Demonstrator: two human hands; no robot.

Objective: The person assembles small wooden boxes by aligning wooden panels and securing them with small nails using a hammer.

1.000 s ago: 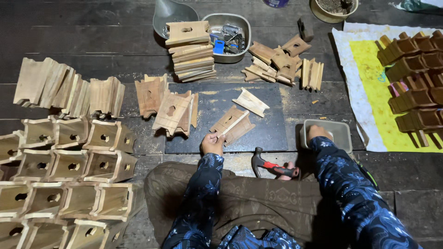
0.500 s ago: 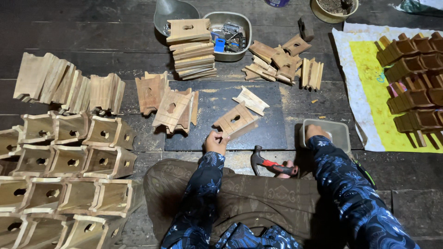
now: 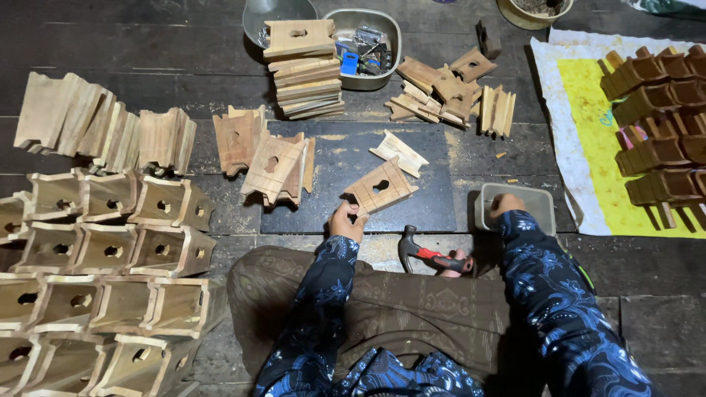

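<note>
**Wood panel in hand, other hand in the small tray**

Nearest: hammer [image 3: 430,257] with red-and-black grip lies across the lap, untouched, between the two arms. Left hand [image 3: 346,220] is closed on the lower corner of a notched wooden panel [image 3: 381,189] with a hole through it, holding it tilted just above the dark work mat [image 3: 434,206]. Right hand [image 3: 506,204] reaches into a small grey tray [image 3: 537,202]; fingers curled, what they pinch is hidden. Judgement: pick one fastener only, and keep the panel flat and square on the mat before striking. Further out: loose panels [image 3: 276,165] on the mat, stacked boards [image 3: 303,77], a metal bowl [image 3: 390,29] of hardware. Finished boxes [image 3: 110,250] fill the left.
</note>
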